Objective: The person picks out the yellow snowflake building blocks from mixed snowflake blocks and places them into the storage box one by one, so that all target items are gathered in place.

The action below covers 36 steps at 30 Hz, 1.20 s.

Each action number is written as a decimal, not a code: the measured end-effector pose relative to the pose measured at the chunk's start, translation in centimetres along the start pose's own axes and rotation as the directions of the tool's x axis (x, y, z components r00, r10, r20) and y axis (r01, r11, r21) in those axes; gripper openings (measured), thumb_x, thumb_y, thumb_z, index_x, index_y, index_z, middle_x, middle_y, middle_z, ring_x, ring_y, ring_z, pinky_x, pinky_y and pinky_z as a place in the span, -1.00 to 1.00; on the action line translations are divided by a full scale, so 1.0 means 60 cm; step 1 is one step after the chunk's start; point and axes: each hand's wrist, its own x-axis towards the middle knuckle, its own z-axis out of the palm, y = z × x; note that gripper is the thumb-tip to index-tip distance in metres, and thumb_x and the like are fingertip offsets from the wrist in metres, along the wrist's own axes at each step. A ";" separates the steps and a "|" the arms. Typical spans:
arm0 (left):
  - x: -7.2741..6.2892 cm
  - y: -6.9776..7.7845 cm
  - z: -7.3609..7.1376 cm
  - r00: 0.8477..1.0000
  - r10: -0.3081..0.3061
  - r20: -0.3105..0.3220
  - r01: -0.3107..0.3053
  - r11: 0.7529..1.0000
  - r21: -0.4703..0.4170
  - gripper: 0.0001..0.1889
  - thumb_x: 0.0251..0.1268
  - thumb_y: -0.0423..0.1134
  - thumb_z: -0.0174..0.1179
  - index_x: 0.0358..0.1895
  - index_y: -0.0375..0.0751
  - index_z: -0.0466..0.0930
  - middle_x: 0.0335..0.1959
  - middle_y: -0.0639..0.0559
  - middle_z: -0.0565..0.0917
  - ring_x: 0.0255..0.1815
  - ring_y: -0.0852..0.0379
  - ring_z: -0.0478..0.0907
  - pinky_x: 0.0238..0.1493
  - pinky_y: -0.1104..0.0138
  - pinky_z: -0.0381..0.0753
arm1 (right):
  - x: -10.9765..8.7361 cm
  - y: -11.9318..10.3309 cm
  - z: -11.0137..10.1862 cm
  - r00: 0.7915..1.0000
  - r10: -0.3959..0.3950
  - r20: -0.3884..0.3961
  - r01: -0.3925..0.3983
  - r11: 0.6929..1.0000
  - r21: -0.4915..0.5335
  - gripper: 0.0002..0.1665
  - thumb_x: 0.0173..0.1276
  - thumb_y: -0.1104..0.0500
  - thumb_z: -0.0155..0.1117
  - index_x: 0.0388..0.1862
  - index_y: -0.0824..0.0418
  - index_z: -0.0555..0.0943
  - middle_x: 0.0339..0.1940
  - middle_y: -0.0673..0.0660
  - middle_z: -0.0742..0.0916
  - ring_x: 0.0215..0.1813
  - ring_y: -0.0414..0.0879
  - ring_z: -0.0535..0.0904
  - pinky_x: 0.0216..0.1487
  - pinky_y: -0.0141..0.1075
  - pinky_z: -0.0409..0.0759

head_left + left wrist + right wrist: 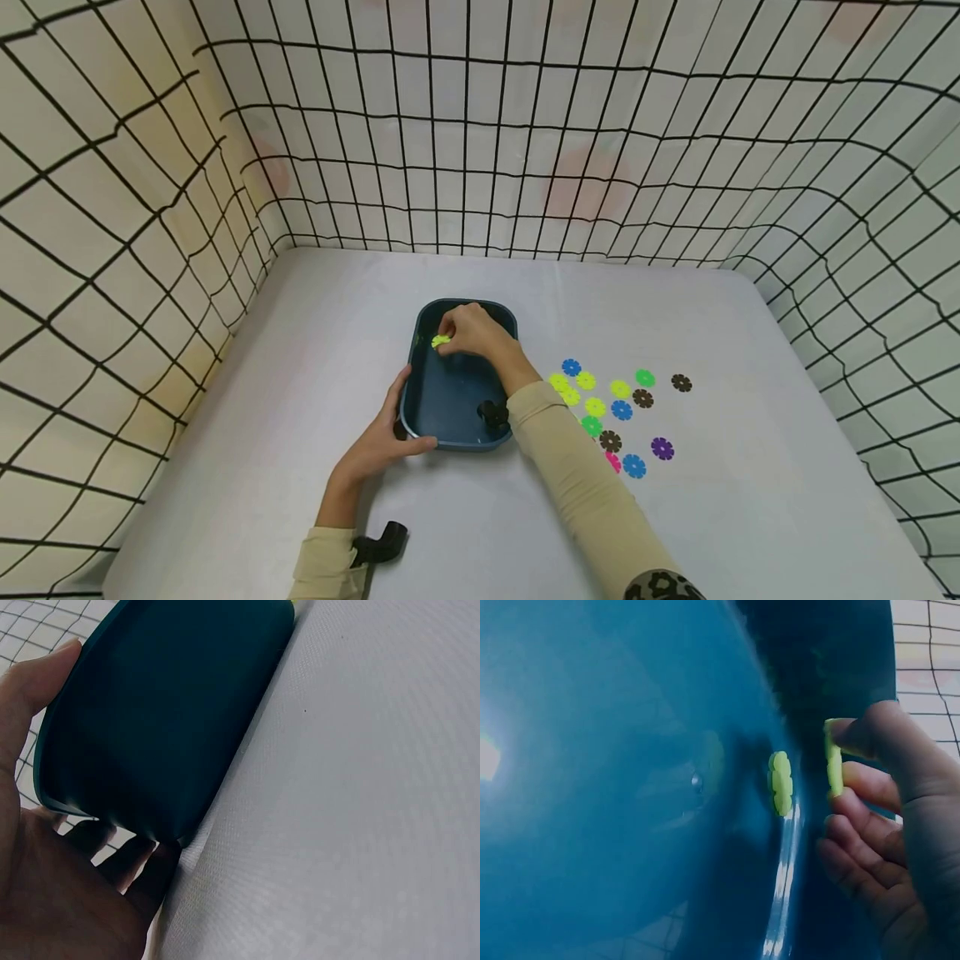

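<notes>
A dark blue plastic tub point(453, 408) stands on the white table. My left hand point(378, 442) holds its near left corner, thumb over the rim and fingers along the outer wall; the left wrist view shows the fingertips point(154, 862) at the tub's lower edge. Over the tub's far left part, my right hand point(476, 333) pinches a yellow-green notched disc point(834, 759) between thumb and fingers. A second yellow-green disc point(781, 784) lies in the tub beside the wall, close to the pinched one.
Right of the tub, loose notched discs lie scattered, among them a blue disc point(633, 466), a purple disc point(662, 448), a brown disc point(681, 382) and a green disc point(645, 378). The right forearm overlaps some. Black wire mesh point(465, 117) surrounds the table's back and sides.
</notes>
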 end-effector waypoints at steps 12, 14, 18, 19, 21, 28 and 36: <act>0.000 0.002 0.000 1.000 -0.021 -0.002 0.021 1.000 0.000 0.17 0.12 -0.18 0.40 0.54 0.36 -0.40 0.61 0.03 -0.38 0.62 -0.16 -0.31 0.48 -0.19 -0.10 | 0.003 0.011 0.012 0.999 -0.018 0.039 0.020 0.999 -0.039 -0.63 0.20 0.02 0.45 -0.07 0.18 0.71 -0.15 0.09 0.76 -0.13 -0.10 0.66 -0.06 -0.27 0.63; 0.000 0.001 0.000 1.000 -0.015 0.002 0.015 1.000 -0.002 0.17 0.13 -0.17 0.40 0.54 0.36 -0.41 0.61 0.02 -0.38 0.61 -0.18 -0.30 0.48 -0.20 -0.09 | 0.003 0.012 0.012 0.999 -0.027 0.044 0.028 0.999 -0.032 -0.62 0.20 0.01 0.45 -0.06 0.18 0.71 -0.14 0.08 0.76 -0.12 -0.11 0.66 -0.06 -0.28 0.63; 0.000 0.003 -0.002 1.000 -0.003 0.007 0.003 1.000 -0.008 0.17 0.13 -0.18 0.40 0.54 0.36 -0.41 0.61 0.02 -0.38 0.61 -0.19 -0.29 0.47 -0.21 -0.08 | 0.003 0.011 0.011 0.998 -0.045 0.037 0.046 0.999 -0.015 -0.59 0.19 -0.01 0.46 -0.05 0.17 0.71 -0.13 0.08 0.77 -0.09 -0.11 0.67 -0.03 -0.28 0.63; 0.000 0.003 -0.002 1.000 0.000 0.008 0.000 1.000 -0.010 0.17 0.13 -0.18 0.40 0.54 0.36 -0.41 0.61 0.01 -0.38 0.61 -0.19 -0.29 0.47 -0.21 -0.07 | 0.003 0.010 0.011 0.998 -0.049 0.035 0.049 0.999 -0.008 -0.59 0.18 -0.01 0.46 -0.05 0.17 0.70 -0.13 0.08 0.77 -0.08 -0.11 0.67 -0.02 -0.27 0.63; 0.000 0.004 -0.002 1.000 -0.002 0.004 0.002 1.000 -0.005 0.18 0.12 -0.17 0.41 0.54 0.37 -0.40 0.61 0.02 -0.38 0.61 -0.19 -0.31 0.47 -0.21 -0.09 | 0.002 0.010 0.010 0.998 -0.054 0.030 0.054 0.999 -0.001 -0.59 0.18 -0.02 0.47 -0.06 0.17 0.70 -0.14 0.08 0.77 -0.08 -0.11 0.67 -0.01 -0.27 0.62; 0.001 0.002 -0.003 1.000 -0.005 -0.006 0.005 1.000 0.022 0.17 0.11 -0.14 0.41 0.54 0.39 -0.40 0.62 0.01 -0.37 0.61 -0.19 -0.33 0.47 -0.25 -0.12 | 0.001 0.014 0.012 0.997 -0.071 -0.009 0.072 0.996 0.048 -0.59 0.16 0.02 0.49 -0.06 0.18 0.70 -0.11 0.09 0.75 -0.07 -0.09 0.66 0.01 -0.27 0.62; 0.002 0.003 -0.004 1.000 0.006 -0.002 -0.006 1.000 0.020 0.18 0.12 -0.14 0.41 0.55 0.35 -0.40 0.61 -0.02 -0.38 0.61 -0.21 -0.31 0.46 -0.25 -0.10 | -0.003 0.010 0.009 0.994 -0.087 -0.064 0.094 0.990 0.110 -0.58 0.13 0.03 0.50 -0.07 0.20 0.70 -0.12 0.10 0.76 -0.08 -0.08 0.65 0.01 -0.27 0.61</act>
